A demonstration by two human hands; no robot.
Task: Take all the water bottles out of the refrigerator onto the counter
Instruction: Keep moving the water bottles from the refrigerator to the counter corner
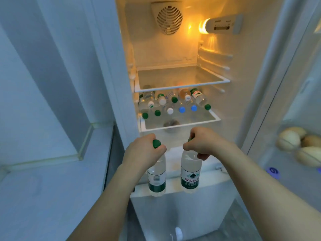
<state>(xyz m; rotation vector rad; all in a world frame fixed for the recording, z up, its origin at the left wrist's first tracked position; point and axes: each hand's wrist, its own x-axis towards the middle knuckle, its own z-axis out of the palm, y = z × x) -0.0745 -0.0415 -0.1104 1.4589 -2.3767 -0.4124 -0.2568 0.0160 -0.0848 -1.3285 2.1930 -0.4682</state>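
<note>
Item: two water bottles, in transit.
Left hand (145, 150) grasps the neck of a green-capped bottle (156, 181). Right hand (202, 142) grasps the neck of a second bottle (190, 173). Both hang upright in front of the open refrigerator (173, 49).

Handling advice: keep neck grips firm and carry both clear of the shelf edge toward the counter (34, 188) at 9 o'clock; set them down upright.

Remaining stock: a pile of bottles (173, 103) lies on the middle shelf (180, 125) at 12 o'clock, so the job looks far from done.

Surroundings: eggs (295, 145) in the door rack, 3 o'clock. Interior lamp (204, 26) lit.
</note>
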